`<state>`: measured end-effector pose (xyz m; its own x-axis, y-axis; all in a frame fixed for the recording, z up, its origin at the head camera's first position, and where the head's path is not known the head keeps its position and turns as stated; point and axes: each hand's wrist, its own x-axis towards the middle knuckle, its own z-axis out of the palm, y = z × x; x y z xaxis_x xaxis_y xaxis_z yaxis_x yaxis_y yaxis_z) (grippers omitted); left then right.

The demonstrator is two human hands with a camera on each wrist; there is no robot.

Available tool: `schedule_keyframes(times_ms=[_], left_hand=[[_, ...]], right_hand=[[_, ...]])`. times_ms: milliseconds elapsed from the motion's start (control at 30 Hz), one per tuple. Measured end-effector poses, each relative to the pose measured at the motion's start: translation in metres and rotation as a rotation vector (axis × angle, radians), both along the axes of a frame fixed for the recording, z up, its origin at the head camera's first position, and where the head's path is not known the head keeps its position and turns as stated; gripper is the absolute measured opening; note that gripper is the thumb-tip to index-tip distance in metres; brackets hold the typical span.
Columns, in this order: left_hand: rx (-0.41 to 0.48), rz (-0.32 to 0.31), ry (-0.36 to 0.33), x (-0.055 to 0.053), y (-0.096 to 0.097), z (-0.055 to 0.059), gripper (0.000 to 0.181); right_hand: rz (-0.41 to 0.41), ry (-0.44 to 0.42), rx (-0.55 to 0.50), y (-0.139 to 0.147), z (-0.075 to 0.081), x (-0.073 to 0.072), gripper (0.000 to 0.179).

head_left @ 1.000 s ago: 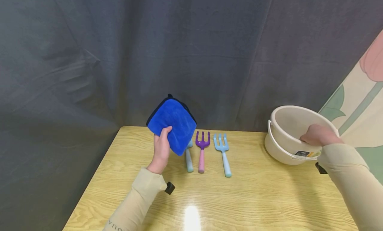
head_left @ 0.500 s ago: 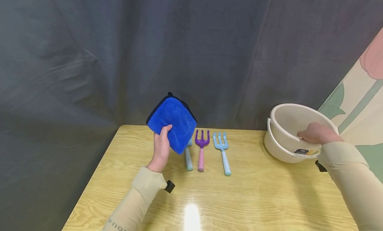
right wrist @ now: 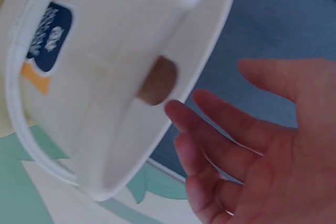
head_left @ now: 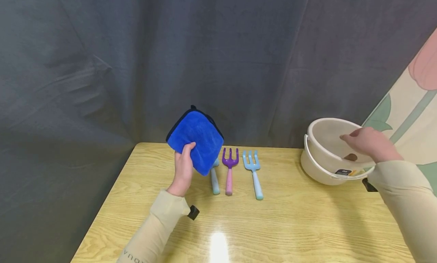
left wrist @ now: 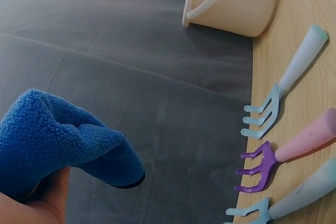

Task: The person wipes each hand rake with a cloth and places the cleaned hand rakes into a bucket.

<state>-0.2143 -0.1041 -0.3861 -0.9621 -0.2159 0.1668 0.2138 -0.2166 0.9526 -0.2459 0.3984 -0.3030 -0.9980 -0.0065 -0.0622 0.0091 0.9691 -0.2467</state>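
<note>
My left hand [head_left: 183, 168] grips a folded blue cloth [head_left: 201, 141] with black edging, thumb on top, above the table. In the left wrist view, the fluffy cloth [left wrist: 63, 135] droops from the fingers. My right hand [head_left: 372, 141] is over the mouth of a cream bucket [head_left: 317, 168] at the right, its fingers loose and holding nothing. Inside that bucket a brown rounded end [right wrist: 160, 81] shows in the right wrist view, just beyond the fingertips; the remainder of it is hidden by the bucket wall.
Three toy garden forks lie in a row: a purple one with a pink handle [head_left: 230, 179], a light blue fork [head_left: 255, 176] to its right, and another light blue fork [head_left: 215, 181] partly covered by the cloth. Behind the wooden table [head_left: 273, 229] hangs a dark curtain [head_left: 218, 66].
The right hand has lifted up and right out of the bucket, its fingers loosening, and the brown rounded end now shows inside. My left hand keeps hold of the cloth in about the same place.
</note>
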Motion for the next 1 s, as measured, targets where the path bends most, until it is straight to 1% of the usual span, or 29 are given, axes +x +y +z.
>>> schedule_keyframes(times_ms=[167,267,400,600,800,867,1000], left_hand=[[0.008,-0.002,-0.001,0.001,0.000,0.001,0.041],[0.010,-0.003,0.001,0.002,-0.001,0.000,0.040],[0.012,0.000,0.005,0.001,-0.001,0.000,0.041],[-0.001,0.007,0.001,0.002,-0.002,-0.002,0.041],[0.006,-0.007,0.005,0.002,-0.003,-0.002,0.040],[0.008,-0.009,0.005,0.003,-0.003,-0.002,0.039],[0.009,0.013,0.000,0.002,-0.003,-0.001,0.035]], right_hand=[[-0.051,0.119,-0.030,-0.012,0.005,0.005,0.064],[-0.059,0.180,-0.049,-0.023,0.009,0.006,0.063],[-0.047,0.262,-0.095,-0.043,0.013,0.010,0.059],[0.000,0.412,-0.193,-0.075,0.014,0.015,0.048],[0.052,0.477,-0.263,-0.102,0.010,0.021,0.043],[0.087,0.494,-0.263,-0.110,0.005,0.022,0.039],[0.162,0.481,-0.244,-0.124,-0.009,0.022,0.032]])
